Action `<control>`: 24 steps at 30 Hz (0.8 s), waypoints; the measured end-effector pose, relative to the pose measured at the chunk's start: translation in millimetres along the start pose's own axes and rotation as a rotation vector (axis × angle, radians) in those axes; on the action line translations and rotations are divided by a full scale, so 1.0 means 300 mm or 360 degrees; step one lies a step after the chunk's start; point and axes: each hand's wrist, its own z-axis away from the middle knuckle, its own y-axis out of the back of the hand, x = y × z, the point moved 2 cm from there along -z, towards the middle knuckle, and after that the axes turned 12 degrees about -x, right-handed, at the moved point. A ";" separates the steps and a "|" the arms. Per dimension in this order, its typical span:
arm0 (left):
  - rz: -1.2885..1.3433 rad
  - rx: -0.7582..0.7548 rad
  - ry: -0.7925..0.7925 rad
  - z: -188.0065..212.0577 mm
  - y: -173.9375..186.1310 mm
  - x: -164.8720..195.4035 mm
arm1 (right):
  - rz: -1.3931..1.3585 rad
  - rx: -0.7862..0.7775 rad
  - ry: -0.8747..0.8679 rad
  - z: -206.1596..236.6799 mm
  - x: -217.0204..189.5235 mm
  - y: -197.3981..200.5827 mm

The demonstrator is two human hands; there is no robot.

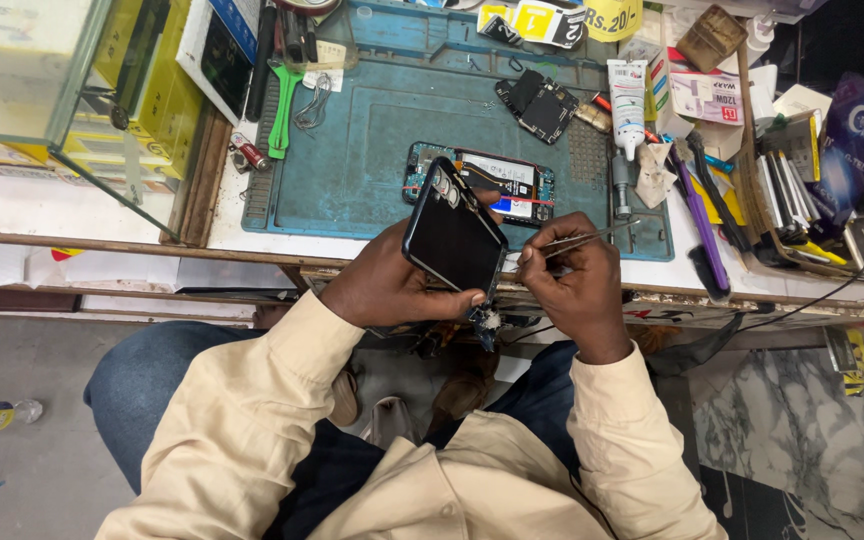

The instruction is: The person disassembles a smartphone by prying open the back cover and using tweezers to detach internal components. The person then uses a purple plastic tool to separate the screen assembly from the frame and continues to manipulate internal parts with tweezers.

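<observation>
The left hand (392, 285) wraps around a dark phone back cover (454, 238), tilted up near the surface's (222, 215) near edge; its fingers curl behind the cover, mostly hidden. The right hand (577, 280) is pressed together, pinching thin metal tweezers (577, 240) just right of the cover; the tips' contact point is hard to make out. Beyond, an opened phone (512, 180) lies on a blue mat (372, 150), partly hidden by the cover. A white tube (628, 95) stands farther right. Something small dangling under the cover is unclear.
</observation>
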 end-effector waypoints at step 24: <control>0.0047 -0.0011 0.0102 0.004 -0.001 -0.010 | -0.0167 -0.0050 0.0031 0.002 0.017 0.007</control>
